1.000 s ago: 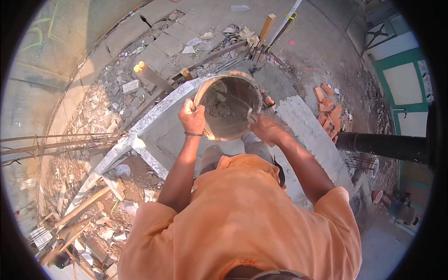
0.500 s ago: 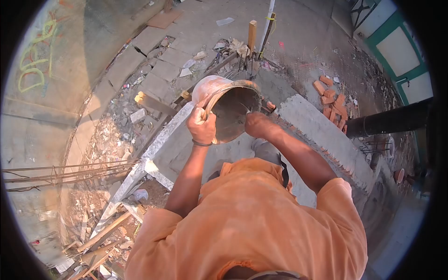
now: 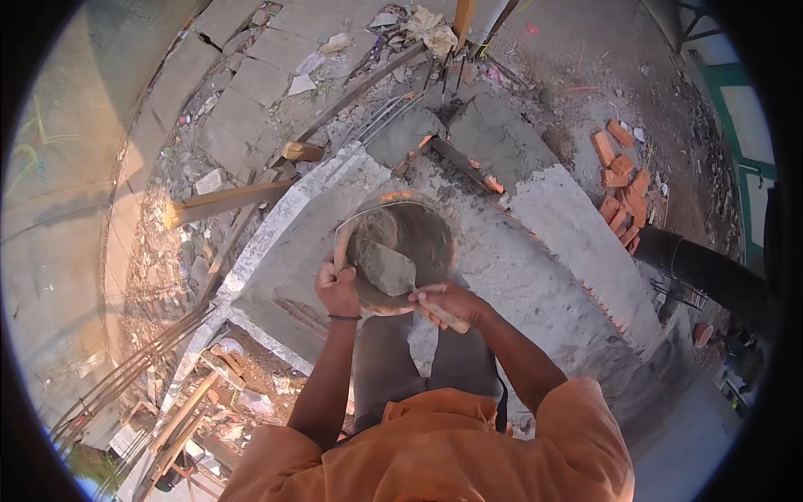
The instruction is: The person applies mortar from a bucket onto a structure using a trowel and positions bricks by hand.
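Note:
My left hand [image 3: 337,289] grips the rim of a round bucket [image 3: 435,243] at its lower left side. In my right hand [image 3: 447,304] is the wooden handle of a trowel [image 3: 386,268], whose grey flat blade lies over the bucket's opening. The bucket stands upright in front of my legs, its thin wire handle lying along the upper rim. Its inside is coated with grey mortar; how much it holds is hard to tell.
A low wall with smeared mortar [image 3: 552,209] runs diagonally to the right. Orange bricks [image 3: 621,167] lie beyond it. Wooden stakes [image 3: 234,199] and rubble lie left. Thin steel bars [image 3: 138,372] stick in at the lower left. A black pipe [image 3: 711,272] is at right.
The bucket has gone from raised and tilted to lower and upright, nearer my legs. My right hand has come out from the bucket's opening, and the trowel blade now shows clearly.

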The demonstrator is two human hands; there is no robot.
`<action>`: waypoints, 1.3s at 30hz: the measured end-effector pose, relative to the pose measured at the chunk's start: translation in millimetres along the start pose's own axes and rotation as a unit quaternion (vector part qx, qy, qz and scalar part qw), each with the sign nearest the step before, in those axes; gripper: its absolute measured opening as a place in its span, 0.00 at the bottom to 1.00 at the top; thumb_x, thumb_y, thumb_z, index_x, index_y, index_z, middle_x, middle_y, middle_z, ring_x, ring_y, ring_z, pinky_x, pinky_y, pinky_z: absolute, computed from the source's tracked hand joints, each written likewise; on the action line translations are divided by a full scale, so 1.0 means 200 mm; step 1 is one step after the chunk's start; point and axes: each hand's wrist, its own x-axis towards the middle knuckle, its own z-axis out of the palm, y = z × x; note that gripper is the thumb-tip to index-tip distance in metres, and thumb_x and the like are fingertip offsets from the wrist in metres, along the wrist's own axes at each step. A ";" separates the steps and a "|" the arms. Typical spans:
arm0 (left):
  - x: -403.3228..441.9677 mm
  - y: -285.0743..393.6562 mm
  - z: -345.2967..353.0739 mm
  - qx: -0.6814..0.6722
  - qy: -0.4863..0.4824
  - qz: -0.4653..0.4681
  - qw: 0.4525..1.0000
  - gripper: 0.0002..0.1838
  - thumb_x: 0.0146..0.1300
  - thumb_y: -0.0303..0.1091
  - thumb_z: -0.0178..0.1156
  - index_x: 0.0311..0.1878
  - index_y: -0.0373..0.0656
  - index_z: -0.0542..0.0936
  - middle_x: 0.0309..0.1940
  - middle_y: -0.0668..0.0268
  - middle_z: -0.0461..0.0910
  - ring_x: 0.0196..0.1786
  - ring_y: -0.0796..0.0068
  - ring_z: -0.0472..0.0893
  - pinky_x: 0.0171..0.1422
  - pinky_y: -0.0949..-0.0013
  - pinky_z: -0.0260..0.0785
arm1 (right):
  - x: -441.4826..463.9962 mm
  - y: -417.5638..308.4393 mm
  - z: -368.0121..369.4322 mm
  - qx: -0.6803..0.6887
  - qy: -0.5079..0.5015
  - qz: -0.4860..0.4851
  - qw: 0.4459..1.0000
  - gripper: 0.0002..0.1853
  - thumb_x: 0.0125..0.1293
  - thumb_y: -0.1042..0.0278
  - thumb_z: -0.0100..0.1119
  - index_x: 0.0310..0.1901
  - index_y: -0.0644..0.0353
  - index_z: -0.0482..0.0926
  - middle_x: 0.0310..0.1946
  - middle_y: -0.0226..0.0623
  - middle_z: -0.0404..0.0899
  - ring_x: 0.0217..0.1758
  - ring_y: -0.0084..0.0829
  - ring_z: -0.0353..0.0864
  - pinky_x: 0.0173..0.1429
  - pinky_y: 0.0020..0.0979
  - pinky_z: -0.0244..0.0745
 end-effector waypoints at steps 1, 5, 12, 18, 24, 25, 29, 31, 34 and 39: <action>0.04 -0.09 0.00 0.011 0.015 -0.033 0.999 0.14 0.44 0.16 0.53 0.18 0.45 0.60 0.29 0.68 0.75 0.28 0.84 0.68 0.31 0.80 0.60 | 0.02 -0.05 -0.07 -0.007 0.003 0.020 1.000 0.20 0.66 0.55 0.51 0.51 0.62 0.75 0.24 0.29 0.72 0.19 0.20 0.71 0.20 0.25 0.69; 0.23 -0.49 0.12 -0.012 0.091 -0.137 0.986 0.12 0.44 0.16 0.54 0.18 0.45 0.63 0.23 0.70 0.73 0.23 0.83 0.68 0.26 0.78 0.60 | 0.11 -0.30 -0.47 -0.075 0.019 0.044 0.996 0.19 0.65 0.60 0.54 0.53 0.62 0.73 0.25 0.27 0.72 0.20 0.19 0.71 0.22 0.24 0.69; 0.46 -1.23 0.20 0.047 0.089 -0.333 0.938 0.13 0.46 0.19 0.58 0.19 0.48 0.66 0.18 0.71 0.71 0.22 0.81 0.69 0.29 0.74 0.64 | 0.30 -0.66 -1.06 -0.082 0.148 0.009 0.986 0.17 0.61 0.71 0.57 0.52 0.64 0.74 0.23 0.28 0.72 0.19 0.18 0.72 0.20 0.24 0.69; 0.61 -1.29 0.44 0.561 -0.032 -0.205 0.801 0.09 0.55 0.32 0.62 0.35 0.36 0.78 0.34 0.58 0.79 0.37 0.71 0.78 0.43 0.69 0.70 | 0.89 -0.65 -1.11 0.029 0.342 -0.131 0.930 0.11 0.60 0.71 0.55 0.43 0.66 0.75 0.25 0.32 0.75 0.19 0.19 0.74 0.19 0.24 0.70; 1.32 -0.67 0.87 0.261 0.009 0.105 0.960 0.11 0.63 0.36 0.55 0.36 0.38 0.80 0.34 0.57 0.79 0.37 0.65 0.77 0.45 0.67 0.67 | 1.49 -0.69 -0.96 -0.138 0.497 -0.120 0.848 0.20 0.59 0.64 0.57 0.47 0.71 0.71 0.35 0.55 0.79 0.41 0.51 0.79 0.49 0.41 0.72; 1.49 -0.70 0.94 0.216 0.007 0.123 0.969 0.12 0.64 0.37 0.53 0.36 0.38 0.80 0.33 0.57 0.79 0.37 0.63 0.77 0.45 0.66 0.67 | 1.49 -0.63 -0.98 -0.118 0.505 -0.124 0.846 0.18 0.60 0.64 0.55 0.46 0.70 0.71 0.33 0.52 0.78 0.38 0.47 0.78 0.45 0.38 0.71; 2.00 -0.94 1.19 0.359 -0.211 -0.065 0.907 0.27 0.64 0.54 0.46 0.50 0.41 0.79 0.49 0.53 0.78 0.51 0.54 0.75 0.57 0.59 0.62 | 1.39 -0.43 -0.98 -0.046 0.529 -0.131 0.837 0.11 0.67 0.63 0.49 0.40 0.64 0.70 0.24 0.34 0.72 0.20 0.22 0.73 0.19 0.26 0.70; 2.18 -1.19 1.26 0.343 -0.293 -0.153 0.879 0.31 0.65 0.55 0.45 0.59 0.38 0.70 0.58 0.53 0.69 0.61 0.60 0.68 0.65 0.64 0.56 | 1.27 -0.60 -0.82 0.127 0.484 -0.115 0.858 0.12 0.69 0.60 0.47 0.41 0.63 0.69 0.26 0.34 0.71 0.19 0.22 0.72 0.18 0.26 0.70; 2.29 -1.38 1.31 0.321 -0.399 -0.250 0.822 0.38 0.64 0.60 0.42 0.66 0.38 0.61 0.67 0.54 0.58 0.70 0.63 0.56 0.72 0.65 0.46 | 1.50 -0.60 -0.80 0.142 0.428 -0.126 0.884 0.19 0.70 0.57 0.45 0.50 0.66 0.69 0.23 0.34 0.72 0.19 0.19 0.74 0.15 0.24 0.71; 2.26 -1.34 1.34 0.280 -0.476 -0.307 0.775 0.42 0.63 0.67 0.37 0.68 0.40 0.58 0.70 0.57 0.53 0.72 0.62 0.51 0.74 0.64 0.39 | 1.88 -0.72 -0.85 -0.007 0.480 -0.157 0.863 0.18 0.69 0.58 0.44 0.45 0.69 0.69 0.30 0.52 0.77 0.32 0.47 0.78 0.36 0.43 0.74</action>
